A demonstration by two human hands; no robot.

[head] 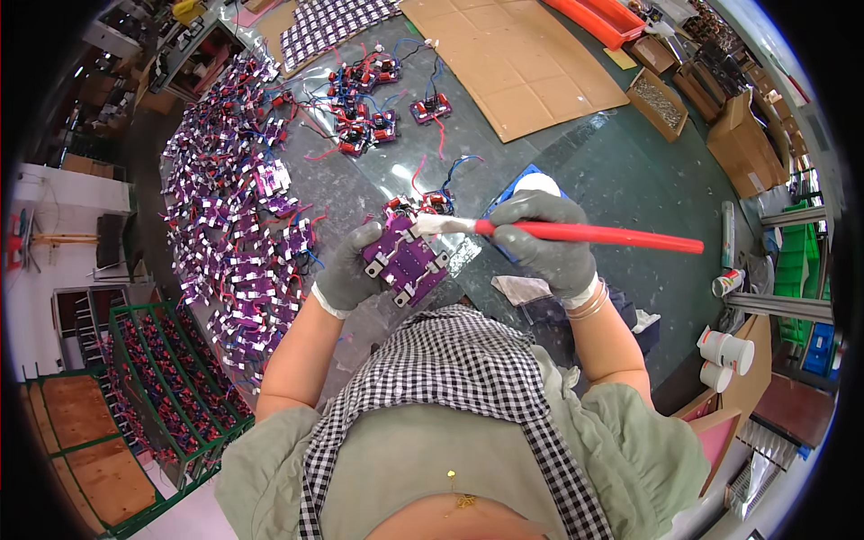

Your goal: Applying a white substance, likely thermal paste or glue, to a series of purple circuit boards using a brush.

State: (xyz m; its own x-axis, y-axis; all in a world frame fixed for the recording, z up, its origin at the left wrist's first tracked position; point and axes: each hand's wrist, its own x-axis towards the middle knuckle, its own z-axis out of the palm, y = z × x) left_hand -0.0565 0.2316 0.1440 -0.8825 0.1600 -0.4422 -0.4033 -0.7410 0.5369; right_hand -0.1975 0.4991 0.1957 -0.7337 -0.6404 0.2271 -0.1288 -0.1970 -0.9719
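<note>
My left hand, in a grey glove, grips a purple circuit board with metal tabs at its corners. In my right hand, also gloved, is a paintbrush with a red handle; its whitish bristles lie against or just over the board's upper edge. Partly hidden behind my right hand is a blue tray with a round white thing on it. Behind the held board, red components with red and blue wires show; whether they belong to a second board I cannot tell.
Many purple boards are heaped at left. Several wired boards and a single one lie ahead, near a cardboard sheet. Cloths lie beside my right wrist. Boxes stand at right; a green rack holds boards at lower left.
</note>
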